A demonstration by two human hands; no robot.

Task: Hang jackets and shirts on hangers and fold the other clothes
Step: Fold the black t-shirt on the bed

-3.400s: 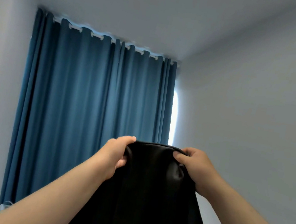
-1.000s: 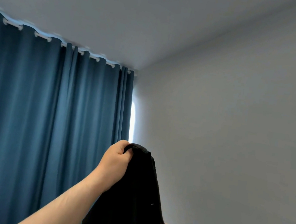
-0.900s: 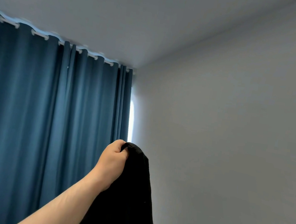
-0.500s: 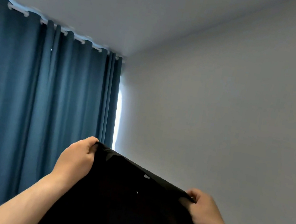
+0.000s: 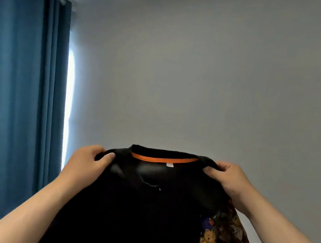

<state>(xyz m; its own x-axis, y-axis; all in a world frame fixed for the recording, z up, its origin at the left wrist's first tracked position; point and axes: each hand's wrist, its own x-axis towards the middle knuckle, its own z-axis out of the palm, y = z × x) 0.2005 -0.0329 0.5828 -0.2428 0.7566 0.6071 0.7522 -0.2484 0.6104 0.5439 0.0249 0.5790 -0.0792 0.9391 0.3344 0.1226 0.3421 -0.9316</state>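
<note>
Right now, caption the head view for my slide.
Both hands, left hand and right hand, hold up a black top by its shoulders before a blue curtain.

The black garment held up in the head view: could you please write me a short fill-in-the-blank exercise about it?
1. The black garment has a strip of ____ trim inside its neckline.
2. The left hand and the right hand each grip the garment near a ____.
3. The printed sleeve shows cartoon ____.
4. The curtain is ____.

Missing words: orange; shoulder; bears; blue
</note>
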